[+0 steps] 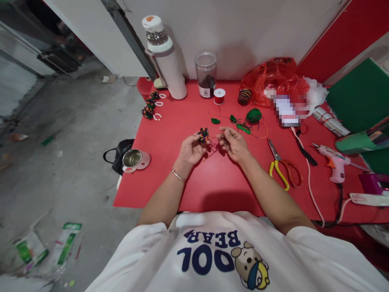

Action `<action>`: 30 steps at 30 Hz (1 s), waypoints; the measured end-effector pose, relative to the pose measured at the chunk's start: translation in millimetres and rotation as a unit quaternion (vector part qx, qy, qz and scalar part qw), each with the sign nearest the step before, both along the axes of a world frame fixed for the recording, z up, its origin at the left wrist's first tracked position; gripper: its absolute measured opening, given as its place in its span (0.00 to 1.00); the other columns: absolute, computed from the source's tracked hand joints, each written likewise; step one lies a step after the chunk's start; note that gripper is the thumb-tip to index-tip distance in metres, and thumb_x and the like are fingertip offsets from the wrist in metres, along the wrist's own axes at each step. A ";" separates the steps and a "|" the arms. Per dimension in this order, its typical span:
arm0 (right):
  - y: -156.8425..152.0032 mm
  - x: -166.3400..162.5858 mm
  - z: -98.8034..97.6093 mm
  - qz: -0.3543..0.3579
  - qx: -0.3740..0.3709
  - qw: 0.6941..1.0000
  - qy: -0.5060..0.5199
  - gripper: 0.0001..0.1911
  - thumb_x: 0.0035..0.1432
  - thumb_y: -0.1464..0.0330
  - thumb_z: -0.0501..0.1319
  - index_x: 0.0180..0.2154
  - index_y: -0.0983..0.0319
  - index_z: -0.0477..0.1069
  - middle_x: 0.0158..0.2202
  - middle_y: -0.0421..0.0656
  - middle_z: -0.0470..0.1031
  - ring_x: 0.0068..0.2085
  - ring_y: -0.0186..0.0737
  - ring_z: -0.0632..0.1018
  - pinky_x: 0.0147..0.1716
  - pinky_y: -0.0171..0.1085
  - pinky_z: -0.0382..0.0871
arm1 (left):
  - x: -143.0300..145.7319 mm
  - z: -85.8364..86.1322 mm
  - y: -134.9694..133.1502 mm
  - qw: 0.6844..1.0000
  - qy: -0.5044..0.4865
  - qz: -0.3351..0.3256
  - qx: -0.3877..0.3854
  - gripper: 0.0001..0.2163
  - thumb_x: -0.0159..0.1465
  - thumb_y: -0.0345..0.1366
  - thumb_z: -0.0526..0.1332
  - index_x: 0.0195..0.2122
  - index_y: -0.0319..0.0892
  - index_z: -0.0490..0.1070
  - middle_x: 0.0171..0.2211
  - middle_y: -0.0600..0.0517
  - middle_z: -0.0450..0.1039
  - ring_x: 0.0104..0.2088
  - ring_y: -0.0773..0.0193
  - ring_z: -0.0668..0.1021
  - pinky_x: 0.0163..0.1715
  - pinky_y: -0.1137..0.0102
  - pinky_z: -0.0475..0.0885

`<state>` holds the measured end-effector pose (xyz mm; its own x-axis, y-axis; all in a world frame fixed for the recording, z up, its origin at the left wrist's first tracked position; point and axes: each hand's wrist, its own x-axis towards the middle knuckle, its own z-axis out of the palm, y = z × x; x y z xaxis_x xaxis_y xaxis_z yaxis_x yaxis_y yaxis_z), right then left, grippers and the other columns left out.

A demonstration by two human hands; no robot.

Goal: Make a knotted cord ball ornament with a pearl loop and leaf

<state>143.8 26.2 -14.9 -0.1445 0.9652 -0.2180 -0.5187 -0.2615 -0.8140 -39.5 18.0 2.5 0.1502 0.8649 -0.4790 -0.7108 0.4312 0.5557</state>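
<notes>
My left hand (191,151) pinches a small multicoloured yarn piece (203,134), dark with orange, green and purple, above the middle of the red table. Thin reddish yarn (214,142) runs from that piece across to my right hand (232,142). The fingers of my right hand are pressed together on the yarn; whether a small tool is also between them I cannot tell. Just beyond lie a green leaf-shaped piece (215,121), a green-handled crochet hook (243,129) and a ball of green yarn (253,115).
Pliers (275,156), orange-handled scissors (291,172) and a glue gun (334,160) with cables lie right on the table (170,142). A metal cup (136,159) stands near the left edge. Behind are a white bottle (170,69), clear jar (206,75), ribbon spool (219,96) and red bag (270,79).
</notes>
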 end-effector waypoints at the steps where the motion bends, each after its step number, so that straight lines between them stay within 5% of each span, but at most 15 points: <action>1: 1.5 1.4 0.3 -0.011 -0.004 1.000 0.002 0.23 0.53 0.50 0.78 0.41 0.57 0.77 0.31 0.35 0.83 0.24 0.26 0.76 0.18 0.25 0.65 | -1.3 -0.2 1.1 1.000 -0.001 0.006 -0.007 0.06 0.61 0.28 0.60 0.39 0.39 0.74 0.28 0.48 0.77 0.26 0.65 0.80 0.19 0.77 0.70; 5: 5.1 5.3 2.3 -0.036 -0.010 0.999 0.002 0.21 0.60 0.49 0.75 0.41 0.56 0.73 0.29 0.33 0.82 0.22 0.26 0.75 0.17 0.24 0.63 | -5.1 -0.4 5.2 1.000 -0.006 0.025 -0.016 0.05 0.60 0.28 0.61 0.37 0.40 0.73 0.28 0.50 0.76 0.25 0.67 0.79 0.19 0.79 0.67; 17: 0.6 1.5 5.4 -0.022 -0.014 1.000 -0.005 0.22 0.56 0.50 0.77 0.38 0.57 0.74 0.24 0.32 0.77 0.23 0.27 0.74 0.18 0.26 0.61 | -1.4 4.3 4.6 0.999 -0.001 0.048 0.006 0.04 0.60 0.27 0.62 0.36 0.41 0.71 0.27 0.53 0.76 0.24 0.70 0.78 0.18 0.79 0.65; 30: 4.3 3.1 -0.6 -0.060 0.014 0.997 -0.046 0.25 0.58 0.42 0.71 0.41 0.54 0.71 0.32 0.36 0.81 0.34 0.33 0.82 0.21 0.27 0.65 | 2.1 4.5 3.0 0.999 0.021 0.040 0.008 0.06 0.60 0.27 0.63 0.37 0.43 0.69 0.28 0.54 0.76 0.25 0.68 0.80 0.19 0.79 0.67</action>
